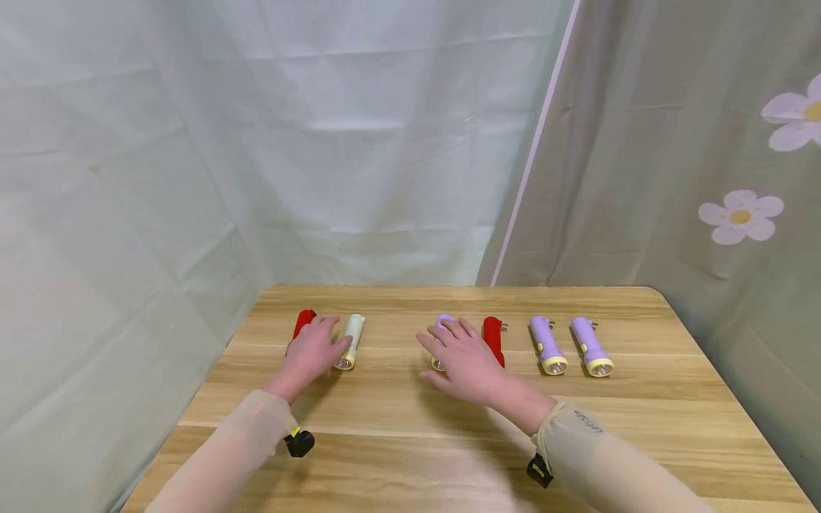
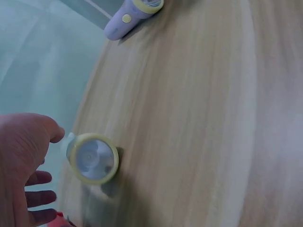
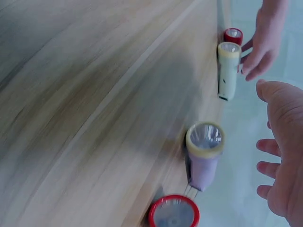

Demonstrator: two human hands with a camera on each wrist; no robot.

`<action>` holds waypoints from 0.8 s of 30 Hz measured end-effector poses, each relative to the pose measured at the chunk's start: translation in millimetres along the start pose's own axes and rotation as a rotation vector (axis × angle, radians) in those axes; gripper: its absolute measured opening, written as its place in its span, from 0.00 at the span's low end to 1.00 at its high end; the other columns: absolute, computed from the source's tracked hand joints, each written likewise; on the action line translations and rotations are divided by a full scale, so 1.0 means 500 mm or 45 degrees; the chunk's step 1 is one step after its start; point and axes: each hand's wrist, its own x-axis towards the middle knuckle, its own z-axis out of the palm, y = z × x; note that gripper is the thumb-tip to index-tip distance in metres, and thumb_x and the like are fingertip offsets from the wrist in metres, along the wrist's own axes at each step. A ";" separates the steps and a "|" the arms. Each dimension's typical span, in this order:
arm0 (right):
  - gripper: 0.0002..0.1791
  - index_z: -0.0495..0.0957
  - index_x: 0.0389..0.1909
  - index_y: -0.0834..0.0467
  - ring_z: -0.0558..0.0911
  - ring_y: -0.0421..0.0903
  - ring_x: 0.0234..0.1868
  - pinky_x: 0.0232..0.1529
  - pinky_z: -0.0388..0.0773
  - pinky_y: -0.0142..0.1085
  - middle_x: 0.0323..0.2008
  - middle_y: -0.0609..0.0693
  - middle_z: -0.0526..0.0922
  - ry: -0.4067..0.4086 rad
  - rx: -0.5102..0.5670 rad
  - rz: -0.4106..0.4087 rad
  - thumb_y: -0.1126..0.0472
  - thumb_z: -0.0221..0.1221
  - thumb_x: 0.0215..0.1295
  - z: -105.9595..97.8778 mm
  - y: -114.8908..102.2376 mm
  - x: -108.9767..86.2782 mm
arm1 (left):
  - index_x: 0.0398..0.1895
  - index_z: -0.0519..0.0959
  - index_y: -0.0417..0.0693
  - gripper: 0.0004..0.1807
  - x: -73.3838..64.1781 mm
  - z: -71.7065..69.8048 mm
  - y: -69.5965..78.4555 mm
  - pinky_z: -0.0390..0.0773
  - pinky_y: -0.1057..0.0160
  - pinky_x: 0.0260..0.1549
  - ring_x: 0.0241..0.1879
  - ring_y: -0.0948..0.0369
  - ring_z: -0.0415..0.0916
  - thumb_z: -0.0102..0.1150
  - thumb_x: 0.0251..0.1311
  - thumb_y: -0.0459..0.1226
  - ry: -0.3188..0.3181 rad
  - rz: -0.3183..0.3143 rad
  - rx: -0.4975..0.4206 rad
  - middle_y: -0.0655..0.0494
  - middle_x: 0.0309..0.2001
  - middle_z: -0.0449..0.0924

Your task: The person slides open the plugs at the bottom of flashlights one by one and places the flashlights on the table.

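Several small flashlights lie in a row on a wooden table. My left hand (image 1: 313,353) hovers over a red flashlight (image 1: 303,320) and beside a pale green one (image 1: 355,329). In the left wrist view, thumb and fingers are spread and grip nothing, with the pale green flashlight's lens (image 2: 93,159) just beyond them. My right hand (image 1: 463,360), fingers extended, is above a purple flashlight (image 1: 445,318) and partly covers it. Next to it lies a second red flashlight (image 1: 492,335). The right wrist view shows that hand apart from the purple flashlight (image 3: 204,161).
Two more purple flashlights (image 1: 547,343) (image 1: 590,345) lie on the right, prongs showing at their sides. The wooden table (image 1: 398,456) ends at a pale curtain (image 1: 385,178); a grey-green curtain with flowers (image 1: 641,157) hangs at the right.
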 end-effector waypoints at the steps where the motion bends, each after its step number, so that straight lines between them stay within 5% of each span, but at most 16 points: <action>1: 0.37 0.68 0.75 0.52 0.64 0.60 0.74 0.74 0.54 0.58 0.69 0.54 0.73 -0.004 -0.005 -0.002 0.37 0.58 0.72 0.004 -0.003 0.005 | 0.72 0.68 0.38 0.35 0.005 0.000 0.003 0.73 0.35 0.57 0.64 0.38 0.68 0.57 0.70 0.51 -0.014 -0.009 -0.006 0.35 0.68 0.69; 14: 0.38 0.64 0.77 0.51 0.63 0.58 0.74 0.75 0.51 0.57 0.71 0.52 0.71 -0.079 -0.009 0.012 0.36 0.55 0.73 0.025 -0.027 0.031 | 0.72 0.66 0.33 0.39 0.057 -0.001 0.031 0.78 0.43 0.52 0.52 0.45 0.76 0.57 0.69 0.52 -0.194 -0.213 -0.117 0.35 0.64 0.74; 24: 0.38 0.64 0.77 0.50 0.63 0.57 0.75 0.76 0.50 0.57 0.71 0.52 0.72 -0.095 -0.029 0.020 0.36 0.56 0.73 0.035 -0.027 0.027 | 0.46 0.75 0.34 0.26 0.066 0.000 0.039 0.76 0.56 0.33 0.33 0.51 0.74 0.59 0.67 0.51 -0.234 -0.251 -0.134 0.46 0.35 0.77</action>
